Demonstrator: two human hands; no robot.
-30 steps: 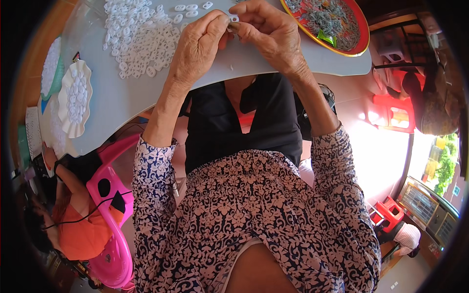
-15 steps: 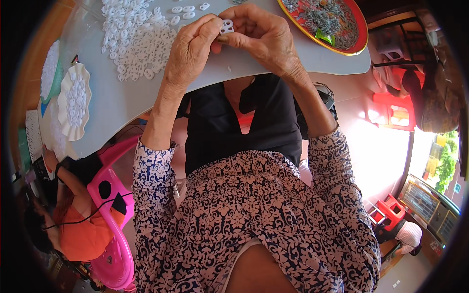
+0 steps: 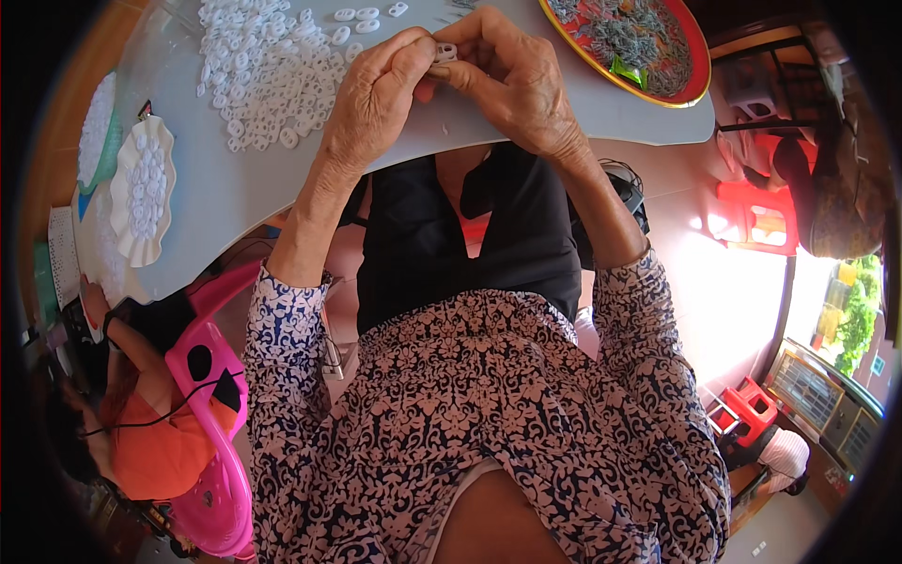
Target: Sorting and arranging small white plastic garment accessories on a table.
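Note:
A small white plastic piece with holes [image 3: 447,53] is pinched between my two hands above the near edge of the grey table [image 3: 451,132]. My left hand [image 3: 378,99] has its fingers curled in, thumb and fingertip at the piece's left side. Against its right side press the thumb and fingers of my right hand [image 3: 515,83]. Fingers cover much of the piece. To the left spreads a heap of similar small white plastic pieces [image 3: 282,89], and several oval ones [image 3: 366,26] lie apart just beyond my hands.
A round red tray with a gold rim [image 3: 703,70] holds grey bits and a green packet. On the left stand a scalloped white dish [image 3: 122,211] of white pieces and a green-edged container [image 3: 105,160]. A person in orange [image 3: 169,451] sits by a pink chair [image 3: 235,470].
The white piece has tipped between my fingers, so its holed face shows less. Both hands stay in nearly the same place, with the fingers slightly shifted.

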